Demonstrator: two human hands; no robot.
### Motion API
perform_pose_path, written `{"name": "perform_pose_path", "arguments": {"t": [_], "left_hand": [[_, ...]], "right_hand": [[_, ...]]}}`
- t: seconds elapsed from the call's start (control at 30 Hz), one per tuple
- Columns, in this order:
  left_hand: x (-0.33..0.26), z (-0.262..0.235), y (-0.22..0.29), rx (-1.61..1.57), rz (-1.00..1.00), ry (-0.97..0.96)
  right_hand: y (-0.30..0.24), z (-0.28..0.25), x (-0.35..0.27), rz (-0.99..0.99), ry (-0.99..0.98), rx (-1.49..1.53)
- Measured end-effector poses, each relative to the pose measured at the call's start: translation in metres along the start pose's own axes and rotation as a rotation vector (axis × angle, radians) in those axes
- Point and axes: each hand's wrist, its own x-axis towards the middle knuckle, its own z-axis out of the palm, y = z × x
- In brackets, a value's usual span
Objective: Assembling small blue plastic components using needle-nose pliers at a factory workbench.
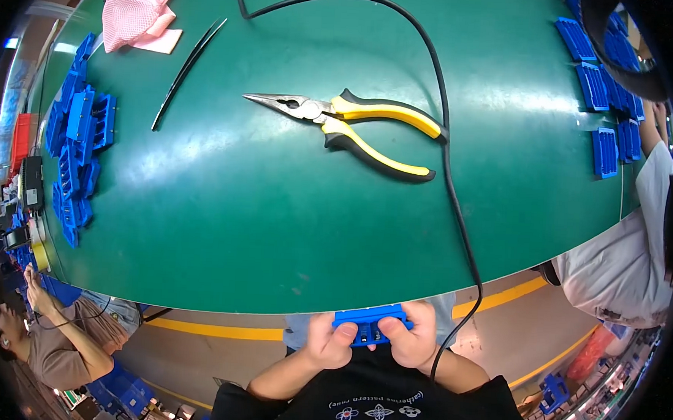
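Note:
A blue plastic housing (374,315) with dark slots along its near side is held between my two hands, just off the table's front edge. My left hand (331,342) closes on its left end, thumb over the near face. At the other end, my right hand (415,337) grips with its thumb pressed near the slots. The fingers underneath are mostly hidden. Farther off on the table lie long-nose pliers (356,129) with yellow and black handles, jaws pointing left. Dark tweezers (185,76) rest to their left.
A black cable (458,209) runs across the green table (221,227) and down past my right arm. Blue plastic parts pile at the left edge (81,136) and right edge (606,152). A pink mesh pouch (137,13) lies far left. People sit at both sides.

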Motion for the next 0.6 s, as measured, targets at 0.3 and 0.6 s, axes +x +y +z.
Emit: {"name": "perform_pose_path", "arguments": {"t": [0.3, 0.6], "left_hand": [[-0.001, 0.004, 0.001, -0.027, -0.036, 0.049], [-0.001, 0.012, 0.010, -0.051, -0.072, 0.080]], "right_hand": [[-0.004, 0.004, -0.002, 0.032, 0.060, 0.046], [-0.010, 0.011, -0.005, 0.109, 0.137, 0.126]]}}
